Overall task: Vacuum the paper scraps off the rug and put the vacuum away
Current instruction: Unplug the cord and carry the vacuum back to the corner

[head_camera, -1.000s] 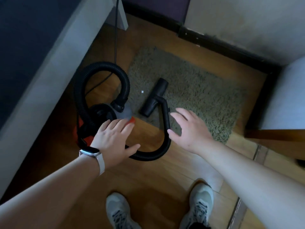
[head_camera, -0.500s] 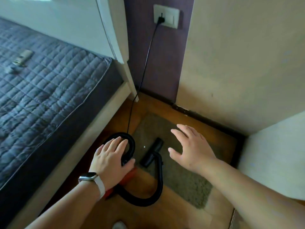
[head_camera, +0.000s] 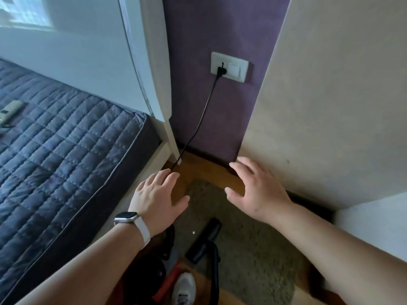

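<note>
Landmark: rug (head_camera: 237, 256), grey-green shag on the wooden floor.
Left hand (head_camera: 157, 195): fingers spread wide, holding nothing, raised over the rug's far left corner; a watch (head_camera: 126, 217) on the wrist.
Right hand (head_camera: 256, 190): fingers spread wide, holding nothing, raised over the rug's far edge.
Vacuum nozzle (head_camera: 203, 241): black, lying on the rug near its left edge.
Hose (head_camera: 214, 274): black, running from the nozzle toward the near edge of the rug.
Vacuum body (head_camera: 167, 280): red and black, off the rug's left side, mostly hidden under the left forearm.
Paper scrap (head_camera: 193, 232): one small white piece on the rug, just left of the nozzle.
Power cord (head_camera: 201, 115): black, plugged into the wall outlet (head_camera: 229, 67) above and beyond the rug.
Bed (head_camera: 57, 150): quilted dark cover, left of the rug.
Shoe (head_camera: 184, 287): light-coloured, at the rug's near left corner.
</note>
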The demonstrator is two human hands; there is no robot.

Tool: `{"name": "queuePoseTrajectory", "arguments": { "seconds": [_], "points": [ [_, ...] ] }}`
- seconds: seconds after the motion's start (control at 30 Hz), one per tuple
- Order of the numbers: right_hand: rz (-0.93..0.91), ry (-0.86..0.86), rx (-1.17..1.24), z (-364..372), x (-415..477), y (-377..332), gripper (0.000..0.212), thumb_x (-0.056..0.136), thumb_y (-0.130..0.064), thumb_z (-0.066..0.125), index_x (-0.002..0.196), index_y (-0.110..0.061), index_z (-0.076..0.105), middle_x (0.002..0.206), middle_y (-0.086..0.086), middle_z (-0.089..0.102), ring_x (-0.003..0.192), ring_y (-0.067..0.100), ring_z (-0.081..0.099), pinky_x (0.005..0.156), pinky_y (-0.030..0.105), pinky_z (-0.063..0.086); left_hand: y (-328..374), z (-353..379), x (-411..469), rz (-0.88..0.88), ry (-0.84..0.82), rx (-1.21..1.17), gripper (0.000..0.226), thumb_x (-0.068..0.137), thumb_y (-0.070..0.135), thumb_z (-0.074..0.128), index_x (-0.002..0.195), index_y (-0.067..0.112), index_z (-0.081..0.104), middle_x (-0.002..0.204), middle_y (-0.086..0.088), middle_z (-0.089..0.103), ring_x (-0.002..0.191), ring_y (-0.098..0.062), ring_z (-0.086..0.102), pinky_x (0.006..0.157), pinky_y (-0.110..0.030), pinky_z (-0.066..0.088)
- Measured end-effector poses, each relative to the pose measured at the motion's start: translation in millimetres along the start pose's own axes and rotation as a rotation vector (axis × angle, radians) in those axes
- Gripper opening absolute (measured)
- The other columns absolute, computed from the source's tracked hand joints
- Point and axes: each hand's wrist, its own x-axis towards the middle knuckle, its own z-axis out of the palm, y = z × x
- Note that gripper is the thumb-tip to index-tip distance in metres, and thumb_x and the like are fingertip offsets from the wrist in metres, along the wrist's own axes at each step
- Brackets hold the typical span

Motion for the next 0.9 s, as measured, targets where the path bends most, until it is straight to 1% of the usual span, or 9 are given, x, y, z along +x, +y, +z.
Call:
{"name": "queuePoseTrajectory", "arguments": {
  "seconds": [0.1,0.2,0.3,0.4,0.5,0.6,0.7,0.8,0.9],
  "points": [
    [0.048,0.028,0.001,-2,49,-10,0.079,0.081,-0.066,0.025,0.145,-0.023,0.040,0.152,-0.001,0.036,0.139,0.021,0.035,0.111,0.043,0.039,-23,-5,51,0.044,-0.020,-0.023,0.069,0.090,0.065,0.045,0.148,0.029,0.035,0.153,0.007,0.036,0.144,-0.017,0.028,0.115,-0.037,0.026],
    [0.099,0.043,-0.007,-7,92,-17,0.080,0.080,-0.066,0.024,0.145,-0.022,0.041,0.150,0.000,0.039,0.138,0.021,0.036,0.110,0.042,0.038,-44,-11,104,0.076,-0.049,-0.011,0.067,0.090,0.065,0.044,0.147,0.031,0.034,0.152,0.009,0.036,0.143,-0.017,0.028,0.114,-0.038,0.027],
    [0.121,0.059,-0.035,-16,126,-15,0.073,0.085,-0.063,0.033,0.146,-0.022,0.039,0.151,0.000,0.039,0.139,0.021,0.035,0.110,0.042,0.038,-52,-17,148,0.102,-0.044,-0.016,0.063,0.090,0.063,0.045,0.144,0.032,0.036,0.152,0.009,0.037,0.141,-0.019,0.031,0.112,-0.040,0.030],
    [0.136,0.079,-0.040,-27,152,-10,0.065,0.092,-0.055,0.047,0.148,-0.023,0.036,0.153,-0.001,0.035,0.141,0.020,0.032,0.112,0.042,0.037,-46,-21,184,0.153,-0.042,-0.021,0.063,0.090,0.063,0.045,0.144,0.031,0.038,0.151,0.007,0.039,0.140,-0.021,0.034,0.111,-0.041,0.032],
    [0.168,0.103,-0.022,-37,174,-5,0.064,0.093,-0.054,0.047,0.148,-0.024,0.034,0.153,-0.003,0.034,0.140,0.020,0.033,0.111,0.042,0.038,-30,-24,213,0.188,-0.021,-0.063,0.063,0.089,0.063,0.047,0.142,0.030,0.039,0.148,0.006,0.041,0.137,-0.021,0.038,0.108,-0.041,0.035],
    [0.213,0.131,0.039,-45,195,-4,0.062,0.094,-0.052,0.047,0.148,-0.024,0.034,0.150,-0.003,0.037,0.135,0.020,0.038,0.105,0.039,0.042,-12,-32,240,0.202,-0.002,-0.116,0.064,0.089,0.062,0.049,0.143,0.029,0.038,0.145,0.003,0.044,0.133,-0.024,0.041,0.105,-0.042,0.039],
    [0.268,0.188,0.096,-55,217,-4,0.059,0.095,-0.049,0.047,0.147,-0.023,0.036,0.149,-0.003,0.039,0.131,0.021,0.043,0.097,0.038,0.043,3,-36,266,0.150,-0.042,-0.240,0.060,0.090,0.059,0.051,0.141,0.029,0.040,0.139,0.000,0.049,0.126,-0.025,0.047,0.101,-0.043,0.044],
    [0.301,0.226,0.097,-63,237,0,0.058,0.095,-0.049,0.046,0.146,-0.022,0.038,0.148,-0.001,0.041,0.130,0.023,0.045,0.098,0.042,0.045,16,-34,285,0.065,-0.157,-0.492,0.050,0.093,0.054,0.051,0.135,0.028,0.046,0.124,0.002,0.058,0.107,-0.021,0.058,0.092,-0.041,0.051],
    [0.339,0.235,0.117,-66,250,3,0.057,0.094,-0.050,0.046,0.144,-0.022,0.039,0.146,-0.001,0.042,0.127,0.025,0.046,0.096,0.042,0.046,25,-26,293,-0.006,-0.172,-0.684,0.034,0.098,0.046,0.048,0.122,0.024,0.056,0.105,0.006,0.062,0.090,-0.015,0.060,0.080,-0.033,0.051]
  ]
}}
